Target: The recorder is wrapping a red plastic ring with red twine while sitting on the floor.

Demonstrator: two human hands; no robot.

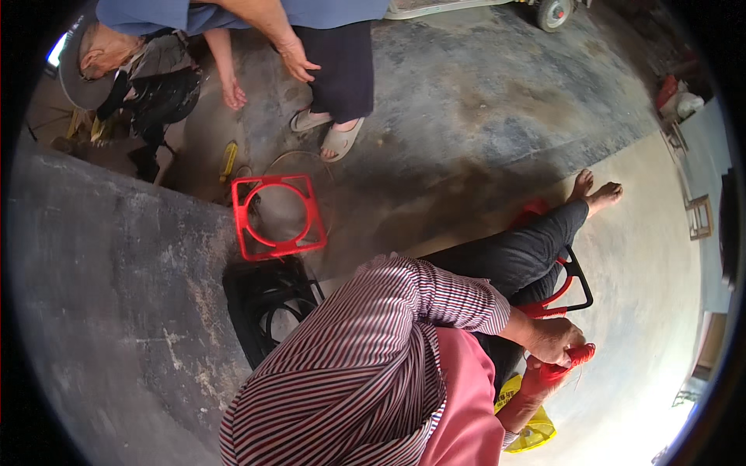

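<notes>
Past my striped sleeves, both hands are close together at the right. My left hand (553, 340) is closed, its fingers pinching a bundle of red cord (581, 356). Just below it, my right hand (536, 387) is closed around the same cord, with red strands across its fingers and a loose end hanging. Beside my legs, a black frame (588, 292) shows a curved red part; the rest is hidden behind my left arm and legs. A yellow piece with dark print (536, 435) lies under my right forearm.
A red square frame with a round opening (317, 225) sits left of me, above black frames (247, 299). One person in sandals (340, 140) stands ahead; another in a cap (81, 70) bends at far left. A vehicle wheel (554, 13) and a wooden frame (700, 217) are farther off.
</notes>
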